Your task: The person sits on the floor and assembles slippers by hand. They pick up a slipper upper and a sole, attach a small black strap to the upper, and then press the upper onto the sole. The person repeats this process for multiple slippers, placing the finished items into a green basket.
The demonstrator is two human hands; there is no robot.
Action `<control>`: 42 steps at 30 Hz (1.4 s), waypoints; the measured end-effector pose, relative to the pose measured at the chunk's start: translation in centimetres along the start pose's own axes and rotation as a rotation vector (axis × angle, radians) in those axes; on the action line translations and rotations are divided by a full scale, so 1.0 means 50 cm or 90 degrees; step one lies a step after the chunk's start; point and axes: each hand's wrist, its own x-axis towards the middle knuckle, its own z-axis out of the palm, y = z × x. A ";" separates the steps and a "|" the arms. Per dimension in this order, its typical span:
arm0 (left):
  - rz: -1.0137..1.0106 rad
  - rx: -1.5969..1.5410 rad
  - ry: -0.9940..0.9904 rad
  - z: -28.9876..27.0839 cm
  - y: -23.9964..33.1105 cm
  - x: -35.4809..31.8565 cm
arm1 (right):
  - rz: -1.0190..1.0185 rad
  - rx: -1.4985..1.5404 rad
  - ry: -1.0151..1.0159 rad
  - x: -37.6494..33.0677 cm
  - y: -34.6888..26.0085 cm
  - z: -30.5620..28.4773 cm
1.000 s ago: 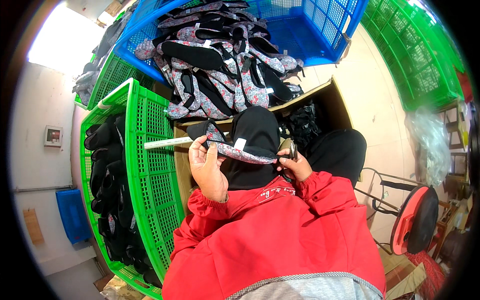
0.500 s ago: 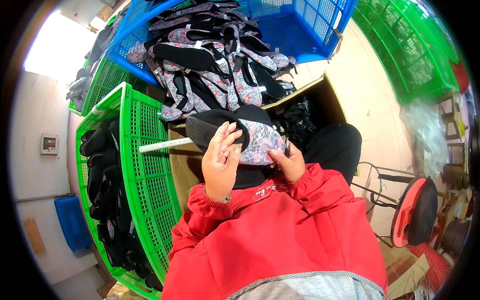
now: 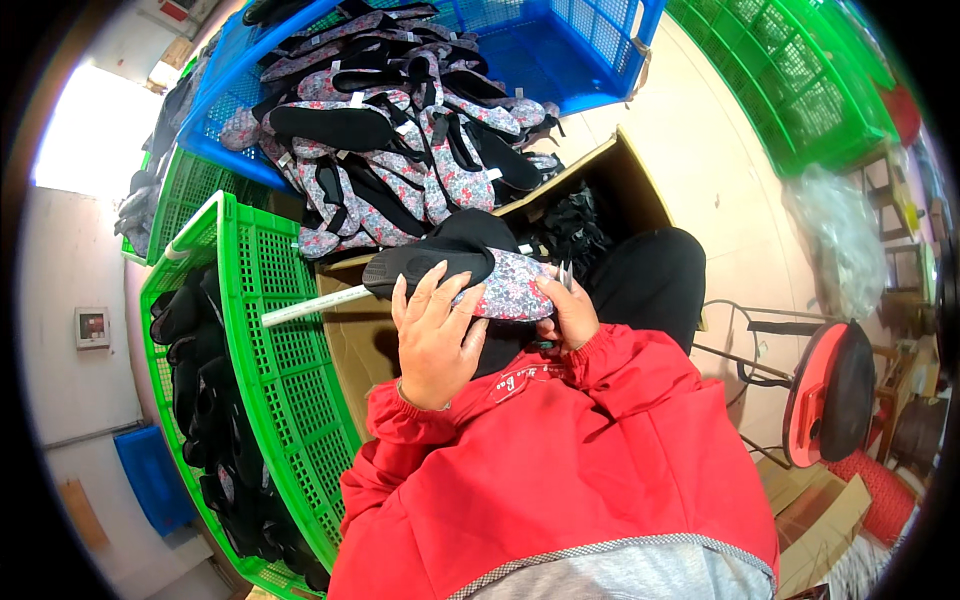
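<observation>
Ahead of me a blue crate (image 3: 600, 70) holds a heap of floral and black slippers (image 3: 400, 150). To my left a green crate (image 3: 290, 380) carries dark shoes (image 3: 200, 400). An open cardboard box (image 3: 620, 185) sits just before my knees. At my right stands a red stool (image 3: 825, 395), with more green crates (image 3: 790, 80) beyond.

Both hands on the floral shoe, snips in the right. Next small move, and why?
Probably bring the small metal snips in the right hand onto the floral fabric shoe: the left hand grips it sole up, and the blades sit at its edge.
</observation>
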 end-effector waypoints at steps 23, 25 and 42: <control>-0.026 -0.086 -0.248 -0.081 0.018 0.018 | 0.079 -0.119 -0.364 -0.035 -0.042 -0.110; -0.047 -0.095 -0.262 -0.064 0.022 0.015 | 0.073 -0.167 -0.335 -0.033 -0.041 -0.120; -0.043 -0.232 -0.345 -0.015 0.045 0.023 | 0.008 -0.256 -0.403 -0.039 -0.040 -0.097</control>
